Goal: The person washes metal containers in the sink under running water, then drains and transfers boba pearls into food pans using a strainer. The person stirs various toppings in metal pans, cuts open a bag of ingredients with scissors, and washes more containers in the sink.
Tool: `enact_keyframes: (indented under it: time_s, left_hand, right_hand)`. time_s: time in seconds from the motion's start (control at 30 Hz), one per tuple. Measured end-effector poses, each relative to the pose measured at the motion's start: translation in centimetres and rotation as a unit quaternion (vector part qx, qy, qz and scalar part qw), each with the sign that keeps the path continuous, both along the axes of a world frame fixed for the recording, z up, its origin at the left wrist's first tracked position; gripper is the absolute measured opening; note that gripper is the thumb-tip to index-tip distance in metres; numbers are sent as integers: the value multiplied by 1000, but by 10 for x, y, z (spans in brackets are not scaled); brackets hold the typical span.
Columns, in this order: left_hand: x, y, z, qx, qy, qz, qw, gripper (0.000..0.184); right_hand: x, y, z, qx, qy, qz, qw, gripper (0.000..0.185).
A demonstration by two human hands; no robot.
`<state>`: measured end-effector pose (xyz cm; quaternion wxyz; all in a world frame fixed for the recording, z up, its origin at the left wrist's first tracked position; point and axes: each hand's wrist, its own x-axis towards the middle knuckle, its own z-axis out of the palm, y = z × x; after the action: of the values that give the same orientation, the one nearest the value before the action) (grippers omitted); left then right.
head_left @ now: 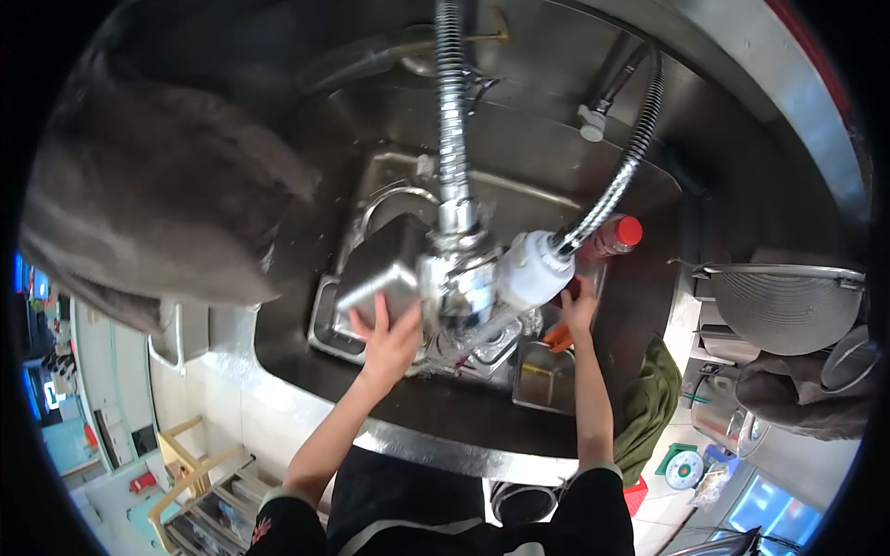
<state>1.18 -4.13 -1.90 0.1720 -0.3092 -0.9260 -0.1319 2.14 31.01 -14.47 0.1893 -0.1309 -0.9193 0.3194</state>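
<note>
My left hand (389,341) is on the near side of a metal container (385,269), which is tilted in the sink; its fingers are spread over the metal. On the right, my right hand (580,306) has its fingers curled beside a white fitting (536,271) on the hose, near an orange item (558,337). What it holds is partly hidden and too small to make out. A bottle with a red cap (629,231) lies just beyond it. Below it sits a small rectangular metal tray (545,378).
A faucet with a coiled metal hose (451,111) hangs over the sink's middle. Brown cloth (158,195) covers the left side. A green cloth (652,398) drapes at the right edge. A large strainer (786,310) and a scale (684,468) are farther right.
</note>
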Motion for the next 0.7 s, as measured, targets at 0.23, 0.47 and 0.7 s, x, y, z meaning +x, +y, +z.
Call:
enact_keyframes:
  time_s: [0.23, 0.47, 0.7]
  left_hand:
    - [-4, 11, -12, 424, -315, 144, 837, 19]
    - [-9, 41, 22, 530, -274, 54, 801, 4]
    - [6, 78, -11, 432, -322, 71, 840, 4]
  right_hand:
    - [10, -153, 143, -115, -24, 244, 963, 36]
    - [-28, -179, 117, 252, -153, 347, 891, 43]
    - [7, -188, 88, -675, -158, 81, 716, 58]
